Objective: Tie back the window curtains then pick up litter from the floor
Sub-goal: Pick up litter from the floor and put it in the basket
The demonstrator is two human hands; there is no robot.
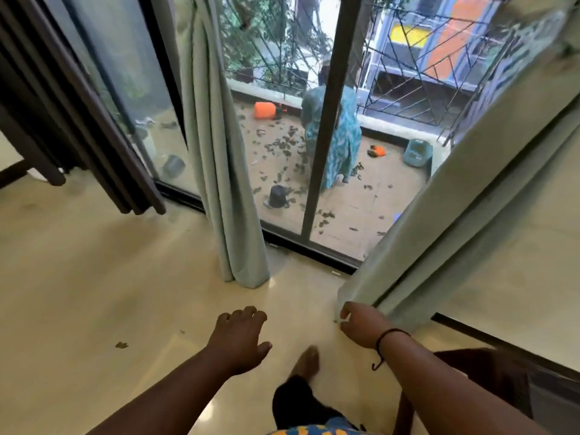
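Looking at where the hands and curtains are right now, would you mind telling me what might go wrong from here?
1. The right hand grips only the bottom edge of the right curtain; the fabric may slip free before it is gathered.
2. A bare foot steps close to that hem, so treading on it or tripping seems possible.
3. The small litter on the floor lies off to the left and could be overlooked; the left hand holds nothing.

Pale green curtains (219,158) — cream floor (94,277) — orange container (263,110).
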